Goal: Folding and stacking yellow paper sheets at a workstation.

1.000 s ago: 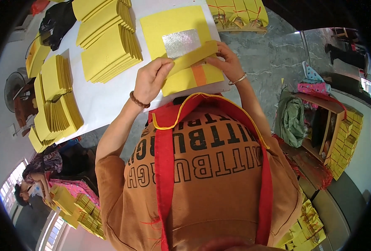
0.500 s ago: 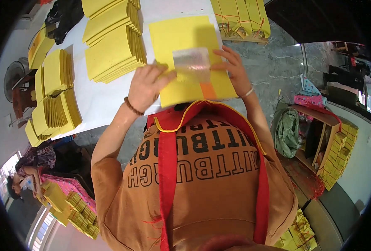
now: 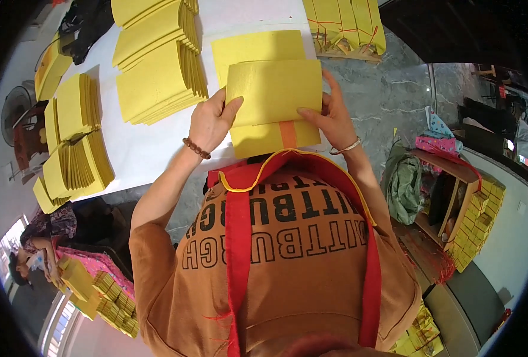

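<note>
"So, where's the upper yellow sheet (image 3: 276, 89)?"
"Twelve o'clock ahead, over more yellow paper (image 3: 255, 44): left hand (image 3: 211, 121) pinching its eight-o'clock edge, right hand (image 3: 336, 121) its four-o'clock corner."
"Risk?"
"Uneven pulling might crease or skew it."

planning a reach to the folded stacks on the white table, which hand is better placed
Probably the left hand: nearer those folded stacks, at the left edge of the yellow sheet; the right hand, at its right edge, is farther.
</note>
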Motion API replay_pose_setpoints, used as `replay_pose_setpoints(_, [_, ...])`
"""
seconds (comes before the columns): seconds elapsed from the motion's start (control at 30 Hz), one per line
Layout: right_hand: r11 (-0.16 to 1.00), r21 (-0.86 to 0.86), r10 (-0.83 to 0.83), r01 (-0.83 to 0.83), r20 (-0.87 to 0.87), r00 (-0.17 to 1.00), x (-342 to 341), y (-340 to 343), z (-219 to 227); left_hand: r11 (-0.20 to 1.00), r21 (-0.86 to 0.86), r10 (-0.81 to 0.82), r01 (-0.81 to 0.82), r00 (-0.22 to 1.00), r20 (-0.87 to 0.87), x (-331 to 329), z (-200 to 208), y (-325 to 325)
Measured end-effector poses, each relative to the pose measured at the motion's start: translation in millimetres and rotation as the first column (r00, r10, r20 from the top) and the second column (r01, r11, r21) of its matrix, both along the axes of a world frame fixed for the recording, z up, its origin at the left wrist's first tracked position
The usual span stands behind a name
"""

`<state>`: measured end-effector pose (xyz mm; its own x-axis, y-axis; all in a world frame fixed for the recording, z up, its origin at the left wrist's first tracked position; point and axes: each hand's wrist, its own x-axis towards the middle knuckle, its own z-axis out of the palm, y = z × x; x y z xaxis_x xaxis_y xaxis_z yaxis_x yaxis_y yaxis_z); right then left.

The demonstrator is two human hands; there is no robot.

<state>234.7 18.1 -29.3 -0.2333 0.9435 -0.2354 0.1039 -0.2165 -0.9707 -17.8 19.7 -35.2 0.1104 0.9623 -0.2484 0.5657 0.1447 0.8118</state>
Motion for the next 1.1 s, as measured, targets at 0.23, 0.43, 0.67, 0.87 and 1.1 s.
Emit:
replay_pose_setpoints(0.23, [0.997,0.054,-0.064,0.056,0.165,0.984,-2,5,-16,0.973,-0.219,0.129,-0.076,0.962,0.241,-1,-3,7])
replay_pose_setpoints(0.43, [0.990,0.098,-0.116,0.103,0.130,0.985,-4,4,-25,0.952,-0.300,0.157,-0.057,0.935,0.318,0,17,12])
replay_pose_setpoints(0.67, [0.989,0.107,-0.120,0.097,0.230,0.966,-3,5,-22,0.815,0.571,0.139,0.101,0.922,-0.362,10,46,4])
replay_pose_setpoints(0.87, [0.987,0.129,-0.126,0.098,0.230,0.965,-6,6,-19,0.737,0.434,-0.218,0.518,0.790,-0.573,46,17,16])
replay_pose_setpoints(1.1, [0.833,0.428,-0.165,-0.350,0.797,0.581,-24,7,12,0.747,0.365,-0.246,0.556,0.741,-0.624,44,-3,14])
